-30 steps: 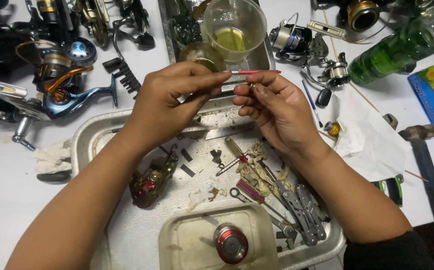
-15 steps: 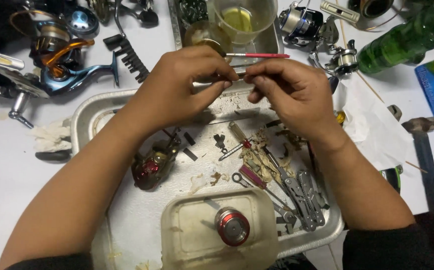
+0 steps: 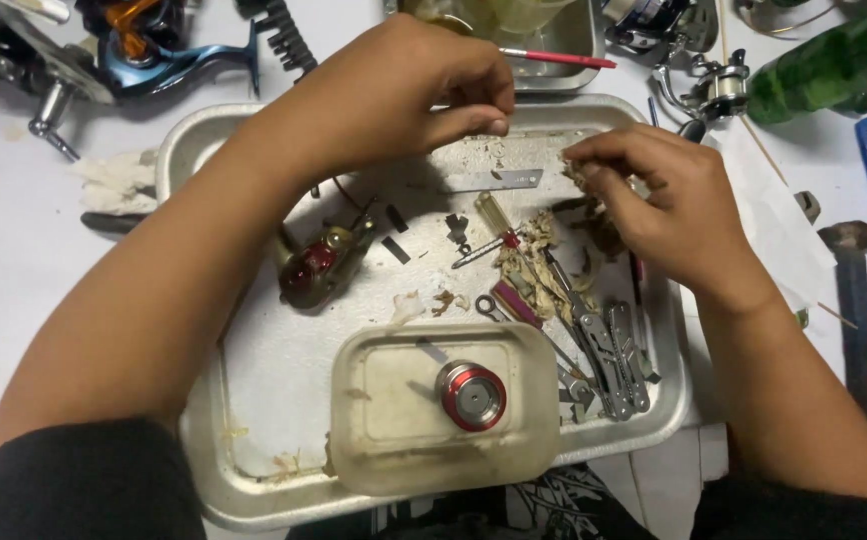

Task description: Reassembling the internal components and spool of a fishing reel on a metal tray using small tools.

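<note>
**Reel teardown, tray view**

Closest in, a red spool (image 3: 471,396) sits in a plastic tub (image 3: 394,440) on the metal tray (image 3: 254,400). Further up, right hand (image 3: 669,205) pinches a scrap of grubby wadding (image 3: 576,172). Left hand (image 3: 404,85) has its fingertips pressed together, can't tell on what. A cutter blade (image 3: 494,181) lies between them.

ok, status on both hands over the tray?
Left hand fingers pinched, contents hidden. Right hand pinching frayed wad above metal tray. Blade strip lies flat between them. Pliers, red spool clear below.
</note>
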